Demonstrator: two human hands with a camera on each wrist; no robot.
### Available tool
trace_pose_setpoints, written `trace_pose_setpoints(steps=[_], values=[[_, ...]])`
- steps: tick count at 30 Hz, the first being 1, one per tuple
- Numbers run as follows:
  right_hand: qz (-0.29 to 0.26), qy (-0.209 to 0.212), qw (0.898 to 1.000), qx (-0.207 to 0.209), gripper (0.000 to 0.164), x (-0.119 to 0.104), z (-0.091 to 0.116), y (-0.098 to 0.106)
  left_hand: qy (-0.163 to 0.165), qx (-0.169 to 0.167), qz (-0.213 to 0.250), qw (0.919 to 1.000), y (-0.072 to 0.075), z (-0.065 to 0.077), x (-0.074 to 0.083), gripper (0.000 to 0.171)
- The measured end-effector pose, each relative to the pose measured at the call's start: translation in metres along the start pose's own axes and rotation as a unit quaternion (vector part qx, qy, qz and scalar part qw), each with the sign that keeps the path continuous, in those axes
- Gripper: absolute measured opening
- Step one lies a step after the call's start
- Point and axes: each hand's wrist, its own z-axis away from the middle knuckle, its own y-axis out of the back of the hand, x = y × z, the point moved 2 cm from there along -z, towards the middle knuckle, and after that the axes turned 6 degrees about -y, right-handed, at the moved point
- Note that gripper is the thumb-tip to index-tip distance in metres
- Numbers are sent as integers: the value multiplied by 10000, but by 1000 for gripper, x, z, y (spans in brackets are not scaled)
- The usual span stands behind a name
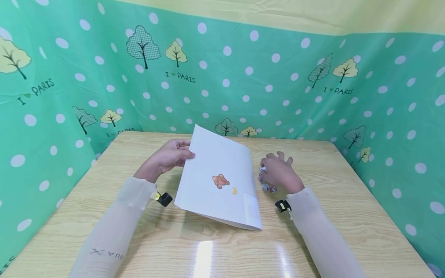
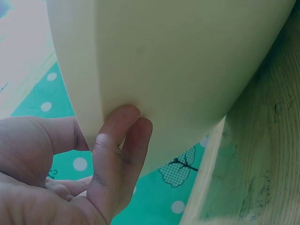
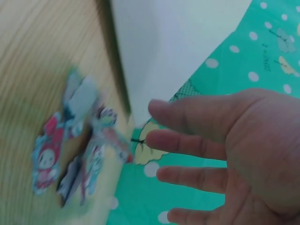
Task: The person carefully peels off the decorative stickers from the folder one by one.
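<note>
A white paper folder (image 1: pixel 222 162) stands tilted above the table's middle, with a bear sticker (image 1: pixel 220 181) and a yellow moon sticker (image 1: pixel 234 190) on its face. My left hand (image 1: pixel 172 156) pinches its left edge, the thumb on the front and fingers behind, as the left wrist view shows. To the folder's right, my right hand (image 1: pixel 278 172) hovers over a small pile of cut-out stickers (image 1: pixel 265 187), its fingers spread. In the right wrist view a cartoon sticker (image 3: pixel 47 161) lies beside other overlapping cut-outs (image 3: pixel 82 101), some blurred. No sticker shows between those fingers.
The wooden table (image 1: pixel 347 216) carries the folder's lower part and the stickers. A green dotted curtain (image 1: pixel 222 88) with tree prints hangs behind and along both sides. Small black wrist cameras (image 1: pixel 165 199) sit at both cuffs.
</note>
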Motion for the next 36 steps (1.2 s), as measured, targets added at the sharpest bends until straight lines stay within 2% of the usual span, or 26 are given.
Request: trace_pose_setpoints(steps=[9, 19, 25, 29, 36], values=[[-201, 217, 9995, -137, 32, -28, 8, 7, 24, 21, 23, 10000, 1, 0, 0, 53], [75, 832, 9965, -67, 29, -61, 31, 13, 38, 21, -3, 10000, 1, -2, 0, 55], [130, 1324, 9910, -121, 37, -73, 40, 12, 26, 40, -1, 10000, 0, -2, 0, 54], [205, 1471, 9889, -93, 45, -76, 43, 11, 43, 66, 3, 10000, 0, -1, 0, 53], [526, 1543, 9866, 117, 38, -80, 44, 5, 49, 61, 23, 10000, 0, -2, 0, 55]])
